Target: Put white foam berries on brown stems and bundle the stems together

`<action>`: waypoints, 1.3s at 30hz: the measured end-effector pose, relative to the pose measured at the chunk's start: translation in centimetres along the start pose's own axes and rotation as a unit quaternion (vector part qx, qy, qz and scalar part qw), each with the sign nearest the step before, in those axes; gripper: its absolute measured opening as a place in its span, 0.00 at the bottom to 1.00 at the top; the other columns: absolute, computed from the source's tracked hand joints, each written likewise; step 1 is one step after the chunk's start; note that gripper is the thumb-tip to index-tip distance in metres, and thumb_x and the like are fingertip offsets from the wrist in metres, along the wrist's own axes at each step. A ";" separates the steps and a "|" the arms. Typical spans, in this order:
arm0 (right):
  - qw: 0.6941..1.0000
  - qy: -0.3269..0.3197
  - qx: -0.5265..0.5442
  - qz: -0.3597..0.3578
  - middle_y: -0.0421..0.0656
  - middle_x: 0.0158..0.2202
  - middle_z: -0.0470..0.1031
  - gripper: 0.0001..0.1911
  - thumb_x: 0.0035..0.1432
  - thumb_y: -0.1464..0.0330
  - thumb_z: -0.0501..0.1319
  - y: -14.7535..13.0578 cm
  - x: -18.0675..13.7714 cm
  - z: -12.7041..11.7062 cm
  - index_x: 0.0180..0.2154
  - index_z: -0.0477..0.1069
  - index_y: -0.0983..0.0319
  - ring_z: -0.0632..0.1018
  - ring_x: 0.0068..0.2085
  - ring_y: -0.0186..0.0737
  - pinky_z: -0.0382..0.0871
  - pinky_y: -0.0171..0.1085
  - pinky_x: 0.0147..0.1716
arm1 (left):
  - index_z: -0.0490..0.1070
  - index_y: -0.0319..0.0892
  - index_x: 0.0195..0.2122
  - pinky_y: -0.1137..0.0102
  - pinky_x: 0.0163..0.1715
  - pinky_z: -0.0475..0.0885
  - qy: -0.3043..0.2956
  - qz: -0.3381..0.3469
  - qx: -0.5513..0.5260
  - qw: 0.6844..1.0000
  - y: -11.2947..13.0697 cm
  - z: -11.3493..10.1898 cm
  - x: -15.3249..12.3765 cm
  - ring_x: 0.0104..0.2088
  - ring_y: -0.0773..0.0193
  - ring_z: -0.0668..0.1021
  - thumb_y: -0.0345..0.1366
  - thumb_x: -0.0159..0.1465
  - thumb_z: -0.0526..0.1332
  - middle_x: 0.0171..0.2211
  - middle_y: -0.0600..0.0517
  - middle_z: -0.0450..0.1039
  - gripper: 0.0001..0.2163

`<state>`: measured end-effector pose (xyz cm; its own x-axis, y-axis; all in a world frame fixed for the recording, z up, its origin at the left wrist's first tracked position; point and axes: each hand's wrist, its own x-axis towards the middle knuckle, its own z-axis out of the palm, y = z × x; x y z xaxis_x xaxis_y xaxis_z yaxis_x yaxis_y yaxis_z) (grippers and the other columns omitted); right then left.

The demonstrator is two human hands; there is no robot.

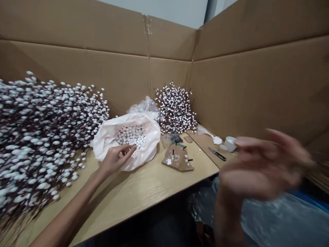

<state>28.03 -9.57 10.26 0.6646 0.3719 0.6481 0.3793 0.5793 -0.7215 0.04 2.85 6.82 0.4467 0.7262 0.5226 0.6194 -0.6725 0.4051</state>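
Note:
My left hand [117,158] reaches to the rim of a pale pink plastic bag [150,144] filled with small white beads [131,135]. Its fingertips are pinched together at the bag's front edge, and what they hold is too small to make out. My right hand [264,166] is raised close to the camera at the right, smeared by motion, fingers loosely spread as far as I can tell. A big heap of dark twigs with white buds [41,133] lies to the left of the bag.
A smaller bunch of budded twigs [176,108] stands in the back corner. A cardboard scrap [177,159], a knife [217,154] and a white cup [230,143] lie on the wooden table [144,188]. Cardboard walls [257,85] surround it. Clear plastic [282,219] lies at lower right.

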 end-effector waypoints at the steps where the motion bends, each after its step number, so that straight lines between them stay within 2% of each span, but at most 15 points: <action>1: 0.999 0.022 0.021 -0.013 0.43 0.37 0.71 0.14 0.61 0.61 0.49 0.9 0.8 0.5 0.41 0.69 0.59 0.73 0.33 0.36 0.70 0.39 0.33 | 0.70 0.41 0.26 0.73 0.21 0.65 0.028 0.013 0.026 0.999 -0.6 0.5 -0.3 0.20 0.65 0.72 0.43 0.60 0.53 0.20 0.52 0.72 0.13; 2: 0.999 0.023 0.033 -0.010 0.41 0.31 0.71 0.13 0.59 0.62 0.50 2.1 1.7 1.0 0.37 0.69 0.60 0.72 0.29 0.35 0.68 0.38 0.31 | 0.70 0.41 0.26 0.73 0.22 0.66 0.050 0.030 0.051 0.997 -1.0 0.9 -0.7 0.21 0.65 0.72 0.43 0.61 0.52 0.21 0.51 0.72 0.13; 4: 0.998 -0.049 -0.003 0.044 0.39 0.22 0.68 0.11 0.53 0.62 0.54 5.1 3.3 1.8 0.30 0.69 0.62 0.70 0.24 0.34 0.66 0.36 0.28 | 0.68 0.41 0.26 0.72 0.25 0.67 0.074 0.066 0.096 0.990 -1.8 1.3 -1.5 0.24 0.64 0.73 0.41 0.62 0.51 0.22 0.50 0.72 0.13; 5: 0.989 -0.111 -0.049 0.089 0.39 0.22 0.68 0.10 0.51 0.62 0.55 6.7 3.9 2.0 0.27 0.68 0.62 0.70 0.24 0.35 0.66 0.35 0.28 | 0.67 0.41 0.26 0.71 0.26 0.67 0.079 0.081 0.116 0.987 -2.1 1.3 -1.9 0.24 0.63 0.73 0.40 0.62 0.50 0.22 0.49 0.72 0.12; 6: 0.978 -0.145 -0.104 0.113 0.40 0.21 0.68 0.11 0.49 0.61 0.55 8.3 4.2 2.2 0.25 0.67 0.62 0.70 0.24 0.35 0.66 0.35 0.27 | 0.67 0.41 0.26 0.71 0.26 0.67 0.080 0.093 0.135 0.983 -2.3 1.3 -2.2 0.24 0.63 0.73 0.39 0.63 0.50 0.22 0.49 0.71 0.12; 9: 0.962 -0.191 -0.148 0.123 0.40 0.19 0.67 0.12 0.48 0.62 0.54 11.7 4.2 2.8 0.20 0.64 0.62 0.69 0.23 0.36 0.63 0.35 0.25 | 0.66 0.41 0.27 0.69 0.26 0.67 0.076 0.108 0.164 0.978 -2.9 1.2 -3.0 0.25 0.62 0.72 0.37 0.63 0.49 0.23 0.48 0.71 0.11; 13: 0.940 -0.272 -0.177 0.108 0.42 0.19 0.70 0.09 0.48 0.65 0.54 12.9 3.4 4.7 0.20 0.65 0.62 0.71 0.24 0.38 0.63 0.35 0.25 | 0.68 0.40 0.30 0.65 0.30 0.69 0.046 0.104 0.164 0.980 -3.1 1.3 -3.2 0.30 0.58 0.74 0.35 0.62 0.49 0.27 0.45 0.74 0.10; 17: 0.917 -0.324 -0.215 0.087 0.43 0.24 0.75 0.09 0.47 0.73 0.52 13.3 4.5 6.9 0.27 0.71 0.63 0.74 0.27 0.39 0.65 0.35 0.29 | 0.70 0.40 0.33 0.62 0.36 0.68 0.006 0.110 0.165 0.980 -3.0 1.7 -3.2 0.35 0.56 0.75 0.35 0.63 0.49 0.32 0.45 0.76 0.11; 20: 0.900 -0.347 -0.253 0.069 0.44 0.28 0.77 0.11 0.42 0.77 0.54 13.9 6.5 7.1 0.28 0.73 0.63 0.75 0.31 0.39 0.66 0.35 0.32 | 0.70 0.40 0.37 0.61 0.40 0.67 -0.006 0.118 0.169 0.979 -3.0 1.9 -3.3 0.38 0.55 0.75 0.38 0.63 0.50 0.36 0.43 0.76 0.12; 23: 0.892 -0.335 -0.301 0.051 0.46 0.30 0.78 0.09 0.44 0.76 0.55 14.3 8.6 5.7 0.25 0.73 0.64 0.75 0.32 0.41 0.65 0.36 0.34 | 0.70 0.40 0.40 0.60 0.42 0.66 -0.016 0.118 0.169 0.978 -3.1 1.9 -3.3 0.41 0.54 0.75 0.40 0.63 0.49 0.40 0.42 0.76 0.14; 27: 0.884 -0.292 -0.364 0.041 0.49 0.26 0.77 0.11 0.48 0.73 0.53 14.8 11.1 2.8 0.23 0.73 0.66 0.73 0.28 0.42 0.63 0.38 0.30 | 0.70 0.40 0.40 0.60 0.41 0.66 -0.029 0.104 0.153 0.982 -3.4 1.9 -3.2 0.41 0.54 0.75 0.42 0.64 0.47 0.40 0.43 0.76 0.16; 31: 0.873 -0.302 -0.381 0.039 0.48 0.23 0.76 0.11 0.48 0.74 0.53 15.9 12.7 1.5 0.22 0.74 0.66 0.72 0.25 0.39 0.62 0.36 0.28 | 0.70 0.41 0.39 0.60 0.41 0.66 -0.011 0.105 0.136 0.985 -3.5 2.0 -3.1 0.40 0.54 0.76 0.41 0.64 0.47 0.38 0.44 0.77 0.15; 35: 0.869 -0.338 -0.360 0.035 0.46 0.27 0.78 0.10 0.49 0.73 0.56 16.9 12.7 3.4 0.31 0.76 0.68 0.73 0.27 0.37 0.63 0.34 0.29 | 0.70 0.42 0.37 0.62 0.39 0.67 0.019 0.114 0.134 0.984 -3.4 2.1 -3.2 0.38 0.56 0.77 0.40 0.64 0.48 0.36 0.45 0.78 0.13; 39: 0.871 -0.344 -0.349 0.027 0.45 0.32 0.78 0.12 0.51 0.73 0.58 17.4 12.5 8.0 0.38 0.75 0.66 0.75 0.33 0.37 0.65 0.33 0.35 | 0.71 0.41 0.37 0.62 0.39 0.67 0.042 0.136 0.150 0.978 -3.5 2.4 -3.2 0.37 0.56 0.77 0.38 0.64 0.50 0.35 0.45 0.78 0.12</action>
<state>37.83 10.97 7.78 0.2421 0.8706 0.4283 0.8180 0.0542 -0.5727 -2.02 3.25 1.89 0.5742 0.5035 0.6455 0.6524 -0.7578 0.0107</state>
